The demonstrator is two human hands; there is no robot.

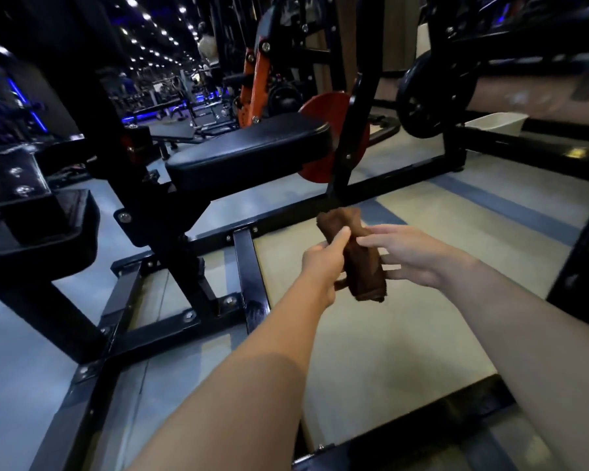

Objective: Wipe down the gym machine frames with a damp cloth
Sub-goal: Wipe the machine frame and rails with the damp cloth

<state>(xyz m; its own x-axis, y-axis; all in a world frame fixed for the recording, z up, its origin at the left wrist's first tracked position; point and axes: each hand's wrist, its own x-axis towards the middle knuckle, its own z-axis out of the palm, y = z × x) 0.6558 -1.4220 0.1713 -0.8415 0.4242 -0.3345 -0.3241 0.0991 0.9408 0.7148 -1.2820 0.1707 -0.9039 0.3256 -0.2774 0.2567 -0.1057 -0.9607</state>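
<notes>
While both bare forearms reach out from the bottom edge, I see the brown, rolled-up cloth [356,256] held up in the air near the middle of my view, just past centre toward 4 o'clock. My left hand [323,261] grips it from the 9 o'clock side, thumb laid up along the roll and the other fingers curled behind it. My right hand [412,256] comes in from 3 o'clock with its fingers fairly straight and spread; the fingertips touch the cloth's side, and the lower fingers seem to pass under it, though I cannot tell whether they close on it. The cloth touches no part of the machine; it hangs above the pale beige floor panel [388,334].

At 10 o'clock from the cloth runs the black steel tube frame [252,266] of the gym machine, bolted crosswise along the floor, with a slanted post rising to a black padded vinyl seat [249,151] toward 11 o'clock. Behind the seat, at 12 o'clock, a round red weight plate [323,110] sits on the machine, and an orange steel lever arm [255,79] stands farther back. A black weight plate [419,96] hangs at 1 o'clock, with a white plastic tub [495,122] on the floor at 2 o'clock.
</notes>
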